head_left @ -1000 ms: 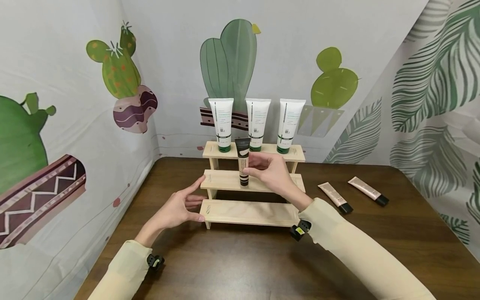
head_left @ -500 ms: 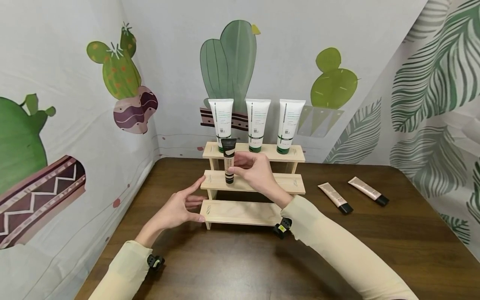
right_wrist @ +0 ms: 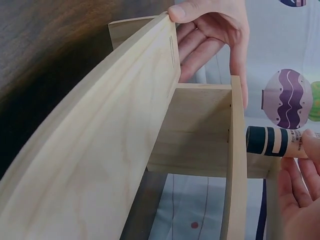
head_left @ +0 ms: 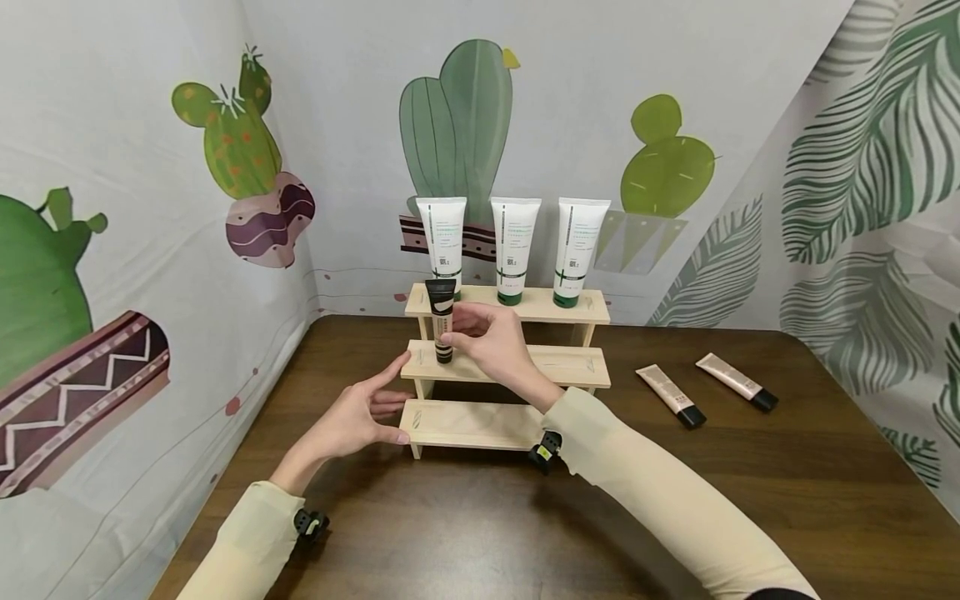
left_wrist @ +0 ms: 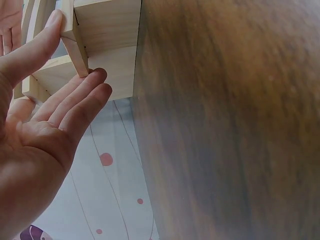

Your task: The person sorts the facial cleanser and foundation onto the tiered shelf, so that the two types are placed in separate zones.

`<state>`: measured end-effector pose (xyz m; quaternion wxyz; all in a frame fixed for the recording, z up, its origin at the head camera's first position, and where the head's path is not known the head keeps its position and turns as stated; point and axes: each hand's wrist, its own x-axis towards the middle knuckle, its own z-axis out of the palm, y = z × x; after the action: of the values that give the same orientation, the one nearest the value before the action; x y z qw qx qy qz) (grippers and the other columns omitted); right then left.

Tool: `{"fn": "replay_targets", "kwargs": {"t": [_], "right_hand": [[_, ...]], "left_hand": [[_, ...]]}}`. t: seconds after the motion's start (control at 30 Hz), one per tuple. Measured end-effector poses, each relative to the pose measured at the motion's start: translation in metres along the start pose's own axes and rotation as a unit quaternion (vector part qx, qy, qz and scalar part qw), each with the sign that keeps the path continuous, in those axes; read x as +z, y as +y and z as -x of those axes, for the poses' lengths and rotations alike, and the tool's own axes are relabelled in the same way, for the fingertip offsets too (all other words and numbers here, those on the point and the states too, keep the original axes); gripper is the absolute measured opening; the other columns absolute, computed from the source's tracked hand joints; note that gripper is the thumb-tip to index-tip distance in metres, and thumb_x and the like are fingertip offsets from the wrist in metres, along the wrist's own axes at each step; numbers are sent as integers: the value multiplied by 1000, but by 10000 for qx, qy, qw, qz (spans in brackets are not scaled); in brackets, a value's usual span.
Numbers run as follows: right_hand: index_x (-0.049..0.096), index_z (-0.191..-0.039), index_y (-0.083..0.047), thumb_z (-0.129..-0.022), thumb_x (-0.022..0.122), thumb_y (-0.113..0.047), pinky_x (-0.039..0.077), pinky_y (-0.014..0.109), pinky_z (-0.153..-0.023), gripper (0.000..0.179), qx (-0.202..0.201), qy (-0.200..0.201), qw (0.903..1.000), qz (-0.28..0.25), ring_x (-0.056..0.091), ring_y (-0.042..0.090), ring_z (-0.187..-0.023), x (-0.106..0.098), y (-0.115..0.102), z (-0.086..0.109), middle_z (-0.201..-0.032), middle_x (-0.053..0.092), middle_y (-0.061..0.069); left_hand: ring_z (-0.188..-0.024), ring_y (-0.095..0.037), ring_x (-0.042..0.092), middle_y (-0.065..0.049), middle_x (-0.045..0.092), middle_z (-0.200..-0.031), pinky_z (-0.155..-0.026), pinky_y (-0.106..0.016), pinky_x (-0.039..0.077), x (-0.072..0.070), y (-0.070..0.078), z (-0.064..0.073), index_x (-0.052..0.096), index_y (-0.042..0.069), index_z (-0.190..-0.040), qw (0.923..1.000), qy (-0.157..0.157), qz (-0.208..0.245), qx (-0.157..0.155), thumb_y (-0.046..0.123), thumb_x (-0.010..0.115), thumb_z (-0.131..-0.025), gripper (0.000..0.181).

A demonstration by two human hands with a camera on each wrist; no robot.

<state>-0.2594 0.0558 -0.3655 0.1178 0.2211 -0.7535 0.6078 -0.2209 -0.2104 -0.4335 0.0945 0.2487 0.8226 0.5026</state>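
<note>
My right hand (head_left: 493,343) pinches a small beige tube (head_left: 442,325) with a black cap and black crimped end between thumb and fingers. Its cap points down, close over the left part of the middle step on the three-step wooden stand (head_left: 480,421). In the right wrist view the tube's dark cap (right_wrist: 257,140) is right at the step's edge. My left hand (head_left: 360,417) rests against the stand's left end, its thumb on the bottom step and its extended fingers along the side. Three white tubes (head_left: 512,250) with green caps stand on the top step; the held tube partly hides the left one.
Two more beige tubes with black caps lie on the brown table (head_left: 465,525) right of the stand: one nearer tube (head_left: 670,395) and one farther tube (head_left: 735,381). A cloth (head_left: 360,125) with cactus prints hangs behind.
My right hand has moved the upright beige tube leftward along the middle step, from near the centre to the left end. My left hand has stayed at the stand's side.
</note>
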Motion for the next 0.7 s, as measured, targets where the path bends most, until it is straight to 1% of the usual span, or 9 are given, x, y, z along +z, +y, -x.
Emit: {"fn": "replay_targets", "kwargs": {"t": [0.23, 0.47, 0.6, 0.7], "right_hand": [[72, -126, 5, -85, 87, 0, 63, 33, -85, 44, -30, -48, 10000, 68, 75, 27, -91, 2, 5, -2, -105, 77, 16], [73, -126, 4, -85, 88, 0, 64, 34, -82, 44, -40, -79, 9999, 87, 75, 26, -90, 3, 6, -2, -105, 77, 14], [74, -124, 4, -85, 88, 0, 63, 35, -82, 42, -85, -129, 9998, 80, 75, 26, -91, 4, 7, -3, -105, 77, 14], [75, -122, 4, -84, 88, 0, 64, 34, -81, 40, -99, -156, 9998, 119, 75, 24, -89, 4, 8, -3, -103, 77, 13]], "left_hand": [[-122, -43, 66, -34, 62, -136, -101, -47, 57, 0, -1, 0, 23, 25, -170, 10000, 4, 49, -24, -6, 93, -75, 122], [-122, -44, 65, -36, 60, -137, -101, -49, 57, -1, 0, -1, 23, 24, -170, 10000, -10, 35, 35, -7, 92, -75, 122], [-122, -41, 66, -34, 61, -137, -102, -47, 57, 0, 0, -1, 23, 28, -170, 10000, 11, 71, -50, -7, 93, -74, 123], [-122, -39, 66, -32, 62, -137, -102, -47, 57, 0, 0, -1, 24, 30, -170, 9999, 19, 103, -98, -7, 93, -74, 124]]}}
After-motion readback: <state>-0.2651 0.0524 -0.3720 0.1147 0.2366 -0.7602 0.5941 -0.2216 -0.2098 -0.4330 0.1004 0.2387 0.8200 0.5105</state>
